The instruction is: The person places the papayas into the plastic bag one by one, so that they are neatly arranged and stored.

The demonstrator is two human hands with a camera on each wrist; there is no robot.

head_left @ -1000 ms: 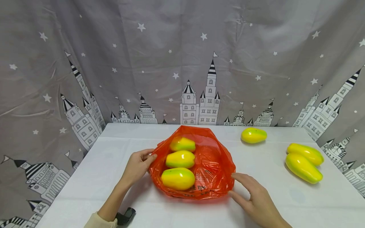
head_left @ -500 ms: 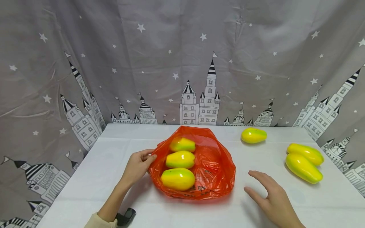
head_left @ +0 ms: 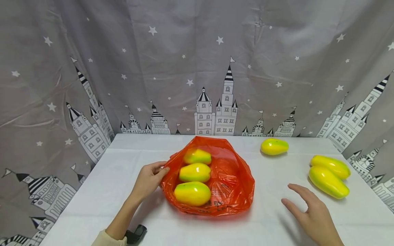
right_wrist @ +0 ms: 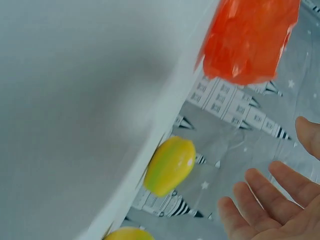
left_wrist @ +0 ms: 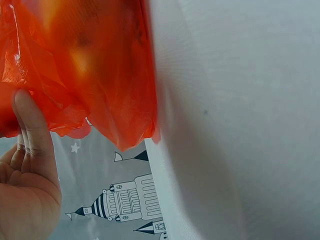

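Note:
A red plastic bag (head_left: 229, 171) lies mouth open on the white table, with three yellow-green papayas (head_left: 195, 172) stacked in a column in its left half. My left hand (head_left: 149, 181) pinches the bag's left rim; in the left wrist view its thumb (left_wrist: 34, 120) presses on the red film. To the right of the bag, my right hand (head_left: 314, 215) hovers over the table, holding nothing, thumb and fingers spread apart. Beyond it lie two papayas side by side, the nearer one (head_left: 328, 182) partly overlapping the farther one (head_left: 333, 165).
Another papaya (head_left: 274, 146) rests alone near the table's back edge, right of the bag. Behind the table hangs a grey curtain (head_left: 172, 51) printed with castles and stars. A black strap (head_left: 136, 234) is at the left wrist.
My right hand has let go of the bag's right rim and moved right, away from it. The left hand and the bag have stayed in place.

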